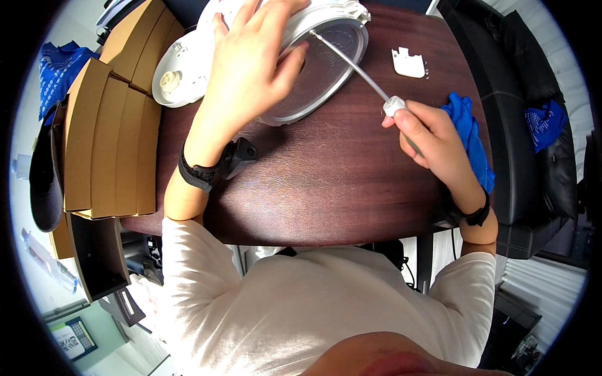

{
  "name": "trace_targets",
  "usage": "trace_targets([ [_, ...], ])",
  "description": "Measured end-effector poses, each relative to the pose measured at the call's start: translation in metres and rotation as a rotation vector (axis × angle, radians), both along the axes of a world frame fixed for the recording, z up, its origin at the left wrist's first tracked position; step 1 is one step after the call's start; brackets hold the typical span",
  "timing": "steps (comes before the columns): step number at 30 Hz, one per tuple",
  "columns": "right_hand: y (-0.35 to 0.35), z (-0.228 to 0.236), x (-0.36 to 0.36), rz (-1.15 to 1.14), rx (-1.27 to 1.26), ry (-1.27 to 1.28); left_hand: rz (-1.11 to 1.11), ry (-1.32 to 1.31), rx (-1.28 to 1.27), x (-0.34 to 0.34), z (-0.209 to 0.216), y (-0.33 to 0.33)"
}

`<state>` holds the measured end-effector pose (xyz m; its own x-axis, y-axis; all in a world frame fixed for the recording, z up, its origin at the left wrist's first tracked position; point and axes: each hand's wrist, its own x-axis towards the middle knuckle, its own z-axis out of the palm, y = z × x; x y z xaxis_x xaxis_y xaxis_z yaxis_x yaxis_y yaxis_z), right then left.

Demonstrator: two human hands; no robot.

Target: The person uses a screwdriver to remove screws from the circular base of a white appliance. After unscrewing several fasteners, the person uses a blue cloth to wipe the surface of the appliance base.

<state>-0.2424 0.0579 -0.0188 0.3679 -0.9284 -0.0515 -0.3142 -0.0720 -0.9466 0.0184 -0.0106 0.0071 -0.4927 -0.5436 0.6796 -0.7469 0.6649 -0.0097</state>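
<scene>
A white plastic appliance housing (342,10) lies at the far side of the table, with a round translucent grey-rimmed disc (326,78) on its near side. My left hand (254,69) rests over the housing with fingers spread and thumb by the disc's rim. In my right hand (429,128) is a screwdriver (357,69), gripped by its white handle. Its long metal shaft points up and left, and the tip meets the housing's edge near my left thumb. Whether a screw sits under the tip is too small to tell.
Left of the housing is a white rounded part (179,78) with a cream knob. A small white cover (409,63) lies at the far right, with tiny screws (427,70) beside it. Blue cloth (463,122) lies near my right wrist. Cardboard boxes (113,147) line the left edge; a black sofa (517,138) stands right.
</scene>
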Motion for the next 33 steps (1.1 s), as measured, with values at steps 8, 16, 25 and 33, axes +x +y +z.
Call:
trace_targets([
  [8,0.007,0.044,0.000,-0.291,-1.149,0.871,0.010,0.004,0.011,0.000,0.000,0.001],
  [16,-0.003,0.014,-0.013,-0.176,-0.758,0.355,0.023,0.019,0.030,-0.002,0.002,0.002],
  [25,0.006,-0.006,0.000,0.056,0.365,-0.376,0.032,0.022,0.039,-0.001,0.002,0.004],
  [33,0.007,-0.008,0.004,0.078,0.447,-0.449,0.037,0.029,0.051,-0.003,0.003,0.005],
])
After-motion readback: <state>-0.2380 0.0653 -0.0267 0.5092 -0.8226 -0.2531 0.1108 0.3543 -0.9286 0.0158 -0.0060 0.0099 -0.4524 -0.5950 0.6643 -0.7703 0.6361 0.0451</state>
